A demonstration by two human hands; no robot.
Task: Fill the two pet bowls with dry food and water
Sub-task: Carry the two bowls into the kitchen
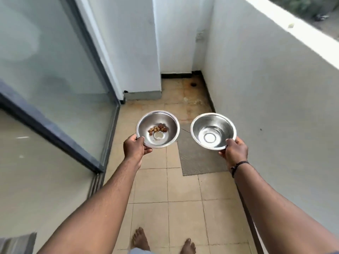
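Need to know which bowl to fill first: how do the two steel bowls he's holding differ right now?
The left bowl holds a few brown kibble pieces; the right bowl shows no food, and whether it holds water is unclear. The left bowl is held by the left hand; the right bowl by the right hand. Both are shiny round steel, gripped at the near rim above the tiled floor.

Ahead of you the tiled floor (156, 186) lies open, hemmed by the glass door (55, 74) left and the parapet wall (275, 107) right; a grey mat (200, 160) lies beneath.
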